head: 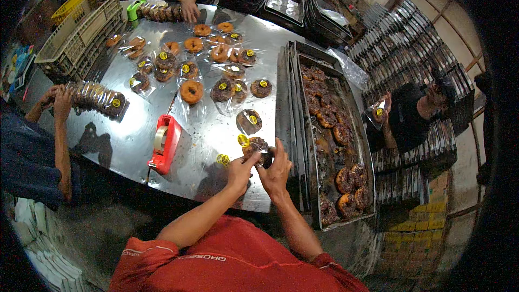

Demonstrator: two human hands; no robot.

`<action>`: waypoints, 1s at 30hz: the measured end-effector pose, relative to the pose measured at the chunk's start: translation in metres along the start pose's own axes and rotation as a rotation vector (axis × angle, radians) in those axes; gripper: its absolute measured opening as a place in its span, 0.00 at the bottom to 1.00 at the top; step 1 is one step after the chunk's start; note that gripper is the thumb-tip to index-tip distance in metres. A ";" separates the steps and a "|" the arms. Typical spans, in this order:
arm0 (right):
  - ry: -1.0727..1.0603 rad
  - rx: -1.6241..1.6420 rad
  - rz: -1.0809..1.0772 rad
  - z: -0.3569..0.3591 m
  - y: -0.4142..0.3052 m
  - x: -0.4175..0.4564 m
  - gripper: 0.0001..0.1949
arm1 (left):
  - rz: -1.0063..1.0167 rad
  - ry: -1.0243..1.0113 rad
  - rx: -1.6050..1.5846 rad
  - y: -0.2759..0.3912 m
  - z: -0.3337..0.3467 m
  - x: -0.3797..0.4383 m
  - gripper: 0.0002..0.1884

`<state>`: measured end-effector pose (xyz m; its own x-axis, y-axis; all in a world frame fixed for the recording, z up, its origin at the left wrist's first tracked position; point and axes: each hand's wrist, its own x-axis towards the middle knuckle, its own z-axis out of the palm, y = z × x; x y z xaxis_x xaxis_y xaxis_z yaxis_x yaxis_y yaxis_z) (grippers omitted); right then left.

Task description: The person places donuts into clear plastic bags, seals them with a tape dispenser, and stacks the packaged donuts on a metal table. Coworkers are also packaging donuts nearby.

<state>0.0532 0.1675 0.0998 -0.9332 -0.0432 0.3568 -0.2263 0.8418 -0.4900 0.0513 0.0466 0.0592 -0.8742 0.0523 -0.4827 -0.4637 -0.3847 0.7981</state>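
Observation:
Both my left hand and my right hand hold a chocolate-topped doughnut in transparent plastic wrap, just above the near edge of the metal table. My thumbs press on its near side. A round yellow label shows at its upper left. Just beyond it lies another wrapped doughnut with a yellow label. Loose yellow labels sit on the table left of my hands. Farther left stands a red tape dispenser.
A deep metal tray of unwrapped chocolate doughnuts stands close to my right hand. Several bagged doughnuts cover the table's middle. Co-workers' hands hold a row of wrapped doughnuts at left. Plastic crates stand back left.

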 end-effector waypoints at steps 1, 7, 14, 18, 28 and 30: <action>0.012 -0.007 0.023 0.005 -0.002 0.001 0.49 | 0.069 -0.085 0.147 -0.001 -0.005 0.002 0.17; -0.190 0.343 0.055 0.013 -0.022 -0.011 0.55 | 0.119 -0.070 -0.581 0.008 -0.041 0.030 0.18; -0.260 0.148 -0.160 0.005 0.002 -0.015 0.54 | -0.102 -0.069 -0.731 -0.010 -0.032 0.009 0.14; -0.326 0.338 0.014 0.016 0.012 0.000 0.52 | -0.078 -0.235 -0.402 -0.029 -0.041 0.001 0.19; -0.154 0.426 -0.119 0.073 -0.005 0.111 0.44 | 0.560 0.403 1.242 -0.055 -0.161 0.035 0.17; -0.100 0.203 -0.135 0.083 -0.008 0.117 0.45 | 0.482 0.369 0.990 -0.052 -0.165 0.041 0.14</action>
<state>-0.0776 0.1112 0.0799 -0.9115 -0.2095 0.3540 -0.3925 0.7003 -0.5962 0.0634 -0.0833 -0.0612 -0.9712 -0.2382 0.0025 -0.1466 0.6060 0.7819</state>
